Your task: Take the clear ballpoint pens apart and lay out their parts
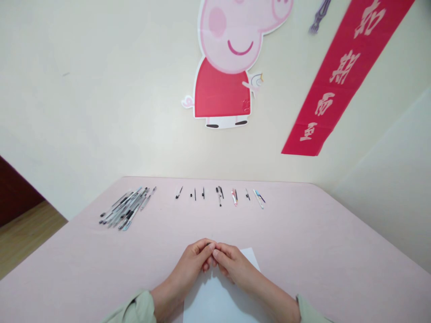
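My left hand (200, 256) and my right hand (232, 264) meet above a white sheet of paper (218, 298). Thumbs and fingers of both are pinched together at the tips. Between them a small dark bit shows, with a thin pale line below it; most of it is hidden by the fingers, so I cannot tell what it is. Further off on the left lies a loose pile of pens (126, 208). Across the back runs a row of small groups of pen parts, among them a pink-and-white pen piece (234, 197) and a white pen barrel (258, 199).
The pink-covered table (303, 251) meets a pale wall at its back edge. On that wall are a cartoon pig cutout (222, 92) and a red banner with white characters (336, 89). Wooden floor (30, 233) shows past the table's left edge.
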Motion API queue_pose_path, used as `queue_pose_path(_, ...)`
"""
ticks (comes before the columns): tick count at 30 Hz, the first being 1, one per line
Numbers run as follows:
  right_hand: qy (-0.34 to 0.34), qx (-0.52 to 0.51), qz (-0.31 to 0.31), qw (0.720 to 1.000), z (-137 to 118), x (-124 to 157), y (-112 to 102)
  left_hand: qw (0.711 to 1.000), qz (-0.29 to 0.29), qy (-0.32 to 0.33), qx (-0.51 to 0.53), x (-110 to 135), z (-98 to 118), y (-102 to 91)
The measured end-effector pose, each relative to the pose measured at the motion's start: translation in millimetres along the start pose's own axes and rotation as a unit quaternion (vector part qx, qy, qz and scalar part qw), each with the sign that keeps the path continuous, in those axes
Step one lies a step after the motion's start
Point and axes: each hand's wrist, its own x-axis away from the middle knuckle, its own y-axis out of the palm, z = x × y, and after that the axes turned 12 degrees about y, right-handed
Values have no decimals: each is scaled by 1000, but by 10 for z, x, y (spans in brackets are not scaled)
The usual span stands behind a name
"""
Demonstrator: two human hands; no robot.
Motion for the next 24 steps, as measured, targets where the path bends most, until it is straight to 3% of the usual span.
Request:
queue_pose_path(5, 16, 11, 23, 1000, 33, -22, 5, 997, 26, -18, 72, 16, -9, 12)
queue_pose_path(11, 75, -39, 15, 996, -9, 29, -83, 966, 148, -9, 210, -35, -55, -58)
queue_pose_path(15, 63, -79, 37, 994, -23, 49, -115, 977, 108, -16, 181, -35, -56, -63)
queue_pose_path(18, 54, -52, 84, 994, 17, 18, -109, 992, 69, -2, 110, -15, -61, -25)
queue_pose_path(21, -22, 15, 121, 992, 45, -7, -82, 999, 30, 17, 26, 1, -91, 13)
queue_pose_path(24, -67, 62, 118, 989, 35, -5, -75, 999, -1, 24, -28, 10, -115, 40)
